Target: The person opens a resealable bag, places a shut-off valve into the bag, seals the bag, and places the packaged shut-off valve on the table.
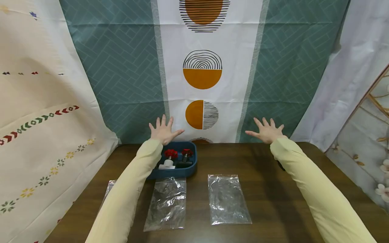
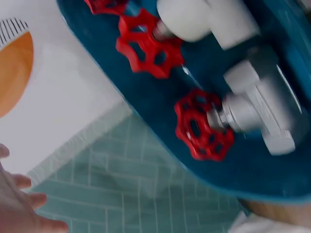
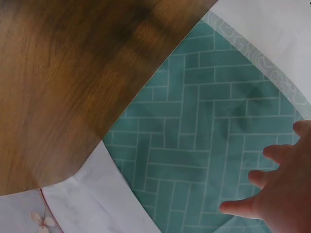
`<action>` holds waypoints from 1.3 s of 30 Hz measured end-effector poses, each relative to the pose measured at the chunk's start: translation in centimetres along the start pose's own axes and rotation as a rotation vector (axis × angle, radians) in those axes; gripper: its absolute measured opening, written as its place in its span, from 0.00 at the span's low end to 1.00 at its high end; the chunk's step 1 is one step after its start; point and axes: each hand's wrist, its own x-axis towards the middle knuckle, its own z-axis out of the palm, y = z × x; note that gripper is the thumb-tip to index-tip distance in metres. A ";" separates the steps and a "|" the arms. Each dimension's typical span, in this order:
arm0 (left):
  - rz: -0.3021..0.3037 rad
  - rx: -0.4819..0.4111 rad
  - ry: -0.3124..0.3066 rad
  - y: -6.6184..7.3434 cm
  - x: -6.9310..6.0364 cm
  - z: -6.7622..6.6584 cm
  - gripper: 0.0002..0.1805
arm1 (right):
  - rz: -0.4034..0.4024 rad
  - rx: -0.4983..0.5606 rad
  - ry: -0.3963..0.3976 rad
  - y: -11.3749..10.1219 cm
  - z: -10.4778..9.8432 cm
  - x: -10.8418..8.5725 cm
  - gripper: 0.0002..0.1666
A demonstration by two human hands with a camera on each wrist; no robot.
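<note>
Fingers spread, my left hand (image 1: 164, 132) hovers above the back rim of a blue tray (image 1: 194, 165) and holds nothing. Inside the tray lie several valves with red handwheels; a white valve (image 1: 167, 164) and a black valve (image 1: 184, 163) show in the head view. The left wrist view shows a grey valve (image 2: 262, 104) with a red handwheel (image 2: 201, 126), beside a white valve (image 2: 184, 19). My right hand (image 1: 268, 131), also spread and holding nothing, is raised over the back right of the table. My left forearm covers part of the tray.
Two clear zip bags, one left (image 1: 167, 206) and one right (image 1: 229, 200), lie flat on the wooden table (image 1: 258, 216). Another clear bag (image 1: 110, 185) is mostly hidden under my left sleeve. A patterned cloth (image 1: 130, 67) hangs behind the table's back edge.
</note>
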 end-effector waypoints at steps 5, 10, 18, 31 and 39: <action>0.059 0.023 0.024 1.1 -0.5 1.0 0.47 | -0.022 0.002 0.006 -0.3 0.8 -0.1 0.54; 0.134 0.023 0.047 3.6 -1.5 1.8 0.45 | -0.069 0.006 -0.001 -0.9 1.6 -0.4 0.52; 0.329 -0.006 0.058 8.1 -4.0 1.9 0.41 | -0.131 -0.027 -0.001 -1.4 3.0 -0.8 0.51; 0.548 -0.176 -0.155 12.6 -9.1 4.8 0.33 | -0.242 0.039 -0.060 -1.7 6.1 -3.5 0.36; 0.399 -0.161 -0.214 12.8 -11.1 8.2 0.24 | -0.304 0.153 -0.125 -1.8 8.1 -4.5 0.19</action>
